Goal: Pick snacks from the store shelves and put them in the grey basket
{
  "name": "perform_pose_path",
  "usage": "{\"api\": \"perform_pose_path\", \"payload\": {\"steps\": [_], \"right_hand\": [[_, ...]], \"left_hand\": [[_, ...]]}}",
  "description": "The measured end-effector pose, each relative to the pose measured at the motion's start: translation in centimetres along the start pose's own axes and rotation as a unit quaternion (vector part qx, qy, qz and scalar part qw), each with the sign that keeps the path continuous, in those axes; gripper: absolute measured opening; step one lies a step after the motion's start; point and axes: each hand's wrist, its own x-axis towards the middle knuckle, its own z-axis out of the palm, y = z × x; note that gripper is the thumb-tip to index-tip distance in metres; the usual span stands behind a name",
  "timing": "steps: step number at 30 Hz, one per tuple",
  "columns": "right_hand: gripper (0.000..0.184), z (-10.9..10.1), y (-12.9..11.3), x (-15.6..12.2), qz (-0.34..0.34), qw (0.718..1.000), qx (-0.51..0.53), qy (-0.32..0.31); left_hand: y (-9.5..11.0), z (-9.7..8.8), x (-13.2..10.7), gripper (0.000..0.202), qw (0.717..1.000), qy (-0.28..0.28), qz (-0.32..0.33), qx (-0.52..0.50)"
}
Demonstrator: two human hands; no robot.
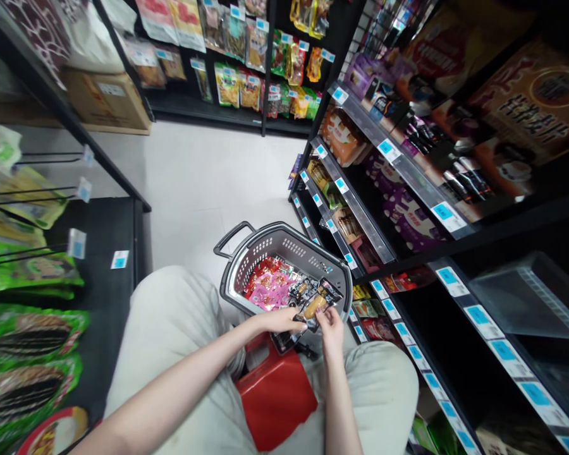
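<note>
The grip of the left hand (284, 320) and right hand (330, 321) pinches a black packet (315, 308) at lower centre of the frame, over the near side of the basket (308, 245). If either pinch loosens, the slick-looking film could slip and drop the packet. The wrapper appears glossy and crinkled; the basket, rigid, perforated grey plastic.

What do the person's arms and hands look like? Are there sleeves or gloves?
The left grip and right grip are plain human hands, without gloves. The left forearm and right forearm are bare: no sleeves, watch or bracelet show. Pale, loose trousers cover the legs.
</note>
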Motion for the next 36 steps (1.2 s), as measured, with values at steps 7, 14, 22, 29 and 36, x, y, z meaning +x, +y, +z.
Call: {"api": "perform_pose_path", "payload": {"steps": [7, 14, 22, 29, 36], "right_hand": [[0.034, -0.5, 2.0, 0.4, 0.021, 0.999, 0.036, -0.029], [0.032, 0.0, 0.5, -0.4, 0.010, 0.992, 0.114, -0.062], [0.029, 0.0, -1.2, -1.1, 0.046, 0.983, 0.163, -0.075], [0.031, -0.7, -2.5, -2.1, 0.104, 0.942, 0.286, -0.138], [0.029, -2.5, -2.7, -1.6, 0.100, 0.878, 0.412, -0.224]], "left_hand": [[0.0, 0.0, 0.1, 0.034, 0.998, -0.001, 0.032, 0.051], [-0.4, -1.1, -0.1, 0.043, 0.995, -0.018, 0.037, 0.088], [-0.8, -2.4, -0.2, 0.058, 0.991, 0.009, 0.026, 0.128], [-1.1, -2.3, -0.2, 0.055, 0.988, 0.028, 0.007, 0.153], [-0.9, -2.3, -0.3, 0.052, 0.986, 0.041, -0.010, 0.160]]}}
